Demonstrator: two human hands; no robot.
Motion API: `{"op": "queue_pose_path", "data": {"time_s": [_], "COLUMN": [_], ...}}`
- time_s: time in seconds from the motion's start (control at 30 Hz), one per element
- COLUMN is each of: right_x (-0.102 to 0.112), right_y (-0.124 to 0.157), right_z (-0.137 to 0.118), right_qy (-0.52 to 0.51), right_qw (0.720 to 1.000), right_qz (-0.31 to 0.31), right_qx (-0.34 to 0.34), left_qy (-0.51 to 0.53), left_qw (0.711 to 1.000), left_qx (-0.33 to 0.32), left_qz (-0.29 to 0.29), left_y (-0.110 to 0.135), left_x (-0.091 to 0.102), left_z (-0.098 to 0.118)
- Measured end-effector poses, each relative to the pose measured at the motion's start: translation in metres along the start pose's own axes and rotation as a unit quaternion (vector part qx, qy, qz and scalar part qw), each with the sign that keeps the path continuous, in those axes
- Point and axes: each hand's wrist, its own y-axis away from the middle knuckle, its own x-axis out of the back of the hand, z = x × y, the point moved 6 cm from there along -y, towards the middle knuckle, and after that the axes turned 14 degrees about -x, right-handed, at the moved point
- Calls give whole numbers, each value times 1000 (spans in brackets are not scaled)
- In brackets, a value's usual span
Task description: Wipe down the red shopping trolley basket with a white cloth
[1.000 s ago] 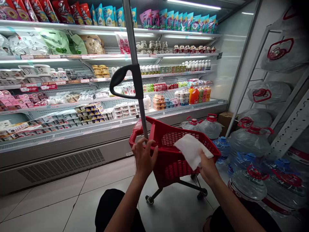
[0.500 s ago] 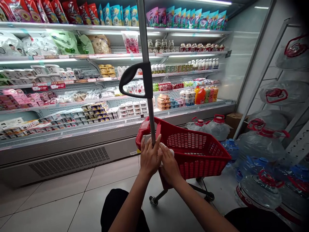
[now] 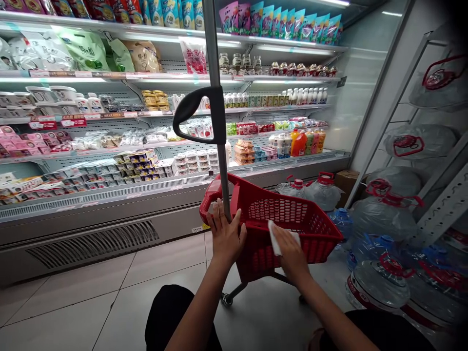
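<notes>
A red plastic shopping basket (image 3: 300, 219) on wheels stands on the tiled floor in front of me, with a grey pole (image 3: 217, 117) and black handle (image 3: 193, 114) rising from its near-left corner. My left hand (image 3: 226, 236) grips the basket's near rim at the foot of the pole. My right hand (image 3: 290, 253) presses a white cloth (image 3: 275, 236) against the near rim, fingers flat over it. My knees in black show at the bottom.
An open chiller (image 3: 109, 126) with shelves of packaged food and drinks runs along the left and back. Large water jugs (image 3: 380, 282) with red caps crowd the floor and a metal rack (image 3: 438, 195) on the right. A cardboard box (image 3: 345, 180) sits in the corner.
My right hand with the cloth went from above the basket's right side to the pole's foot, then slid right along the near rim. My left hand kept its hold by the pole.
</notes>
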Motion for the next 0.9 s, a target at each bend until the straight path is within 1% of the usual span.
{"op": "queue_pose_path", "data": {"time_s": [0.07,0.13,0.17,0.2,0.23,0.27,0.3,0.43,0.5,0.57,0.63,0.67,0.73,0.8,0.83,0.9], "right_x": [-14,-22,-24,-25,-26,-25,-23,-5,4,11,13,11,2,-12,-19,-31], "right_y": [-12,-22,-25,-27,-27,-26,-23,1,13,21,23,20,12,2,-4,-12], "right_z": [-47,-85,-95,-100,-97,-88,-73,12,52,76,81,76,54,19,1,-33], "right_qy": [-30,-54,-60,-60,-54,-41,-22,79,128,161,172,168,146,109,89,55], "right_qw": [999,997,995,994,994,995,995,995,991,986,984,984,987,992,994,997], "right_qz": [-3,16,22,24,22,18,15,22,28,36,52,59,66,60,55,45], "right_qx": [31,59,72,84,92,95,91,55,22,-4,-22,-26,-19,3,13,30], "left_qy": [3,3,2,0,-2,-3,-5,-22,-38,-52,-55,-54,-52,-53,-53,-49], "left_qw": [1000,1000,1000,1000,1000,1000,1000,1000,998,997,997,997,998,998,998,998], "left_qx": [-4,-15,-19,-22,-23,-24,-22,15,42,52,45,40,35,24,7,-49], "left_qz": [-8,-16,-18,-18,-17,-16,-13,5,22,32,33,32,31,23,14,-13], "left_y": [0,1,1,1,1,0,0,1,4,7,9,9,9,9,9,10], "left_x": [-3,-4,-4,-4,-3,-3,-3,-4,-7,-10,-14,-17,-21,-27,-31,-42], "left_z": [3,3,1,-1,-4,-8,-12,-25,-27,-25,-21,-19,-15,-9,-4,8]}}
